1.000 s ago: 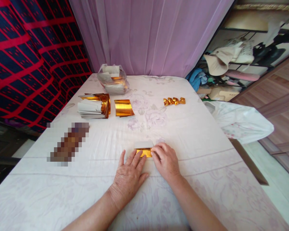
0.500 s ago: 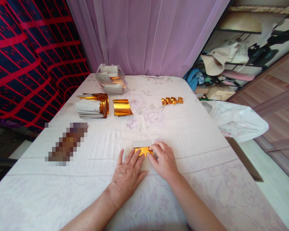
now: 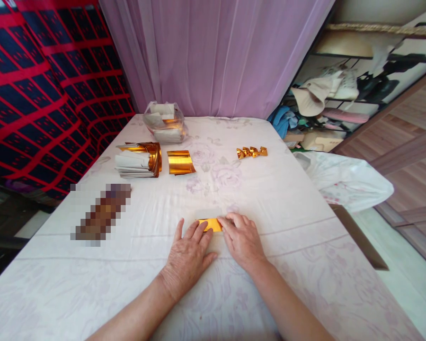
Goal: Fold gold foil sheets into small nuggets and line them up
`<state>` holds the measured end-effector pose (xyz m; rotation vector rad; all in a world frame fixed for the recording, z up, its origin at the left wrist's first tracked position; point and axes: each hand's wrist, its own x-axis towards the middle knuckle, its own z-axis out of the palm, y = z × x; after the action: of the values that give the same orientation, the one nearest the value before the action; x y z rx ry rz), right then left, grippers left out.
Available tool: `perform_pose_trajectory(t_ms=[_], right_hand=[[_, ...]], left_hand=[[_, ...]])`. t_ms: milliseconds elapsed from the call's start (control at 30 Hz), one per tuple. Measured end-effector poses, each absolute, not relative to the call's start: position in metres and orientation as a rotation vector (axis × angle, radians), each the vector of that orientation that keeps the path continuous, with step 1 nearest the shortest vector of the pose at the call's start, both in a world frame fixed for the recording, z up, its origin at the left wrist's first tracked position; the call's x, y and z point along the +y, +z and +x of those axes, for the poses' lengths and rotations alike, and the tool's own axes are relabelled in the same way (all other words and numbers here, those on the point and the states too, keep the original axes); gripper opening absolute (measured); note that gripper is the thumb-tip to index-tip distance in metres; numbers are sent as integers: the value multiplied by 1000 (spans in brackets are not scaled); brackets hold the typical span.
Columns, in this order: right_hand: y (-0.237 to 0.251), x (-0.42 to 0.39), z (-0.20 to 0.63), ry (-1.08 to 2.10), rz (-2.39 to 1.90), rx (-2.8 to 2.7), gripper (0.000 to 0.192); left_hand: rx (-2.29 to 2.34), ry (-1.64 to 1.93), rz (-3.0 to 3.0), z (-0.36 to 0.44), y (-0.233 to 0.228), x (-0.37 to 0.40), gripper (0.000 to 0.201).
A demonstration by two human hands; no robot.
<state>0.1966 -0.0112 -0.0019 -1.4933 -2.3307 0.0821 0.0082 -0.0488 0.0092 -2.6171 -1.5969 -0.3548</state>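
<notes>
Gold foil sheet (image 3: 210, 224) lies flat on the white flowered tablecloth (image 3: 277, 199), close to the near edge and a little left of centre, and we have both hands on it. Our left hand (image 3: 188, 258) lies palm down with the fingers spread and straight, the fingertips pressing on the sheet's near left part; it grasps nothing. Our right hand (image 3: 242, 240) comes in from 4 o'clock of the sheet, fingers bent, their tips on the sheet's right end; we cannot tell whether they pinch the foil or only press it. A pale strip of paper shows just beyond the gold, at the sheet's 12 o'clock.

Well apart, toward 11 o'clock, we see a stack of folded papers (image 3: 139, 160) with gold edges, and just beside it to the right a single gold sheet (image 3: 180, 162). Farther back stands a clear plastic bag (image 3: 165, 122) of the same papers. At 1 o'clock lies a row of small folded gold pieces (image 3: 252, 152). A blurred brown patch (image 3: 101, 213) lies at 9 o'clock.
</notes>
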Motion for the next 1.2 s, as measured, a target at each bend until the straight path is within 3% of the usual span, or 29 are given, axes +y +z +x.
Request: perform_pose_trajectory(t_ms=[367, 1200], right_hand=[[-6, -10, 192, 80, -1531, -2183, 24], [-6, -9, 193, 94, -1534, -2195, 23]], left_hand=[[-1551, -253, -2626, 3, 7, -50, 51], [-1442, -279, -2584, -34, 15, -49, 42]])
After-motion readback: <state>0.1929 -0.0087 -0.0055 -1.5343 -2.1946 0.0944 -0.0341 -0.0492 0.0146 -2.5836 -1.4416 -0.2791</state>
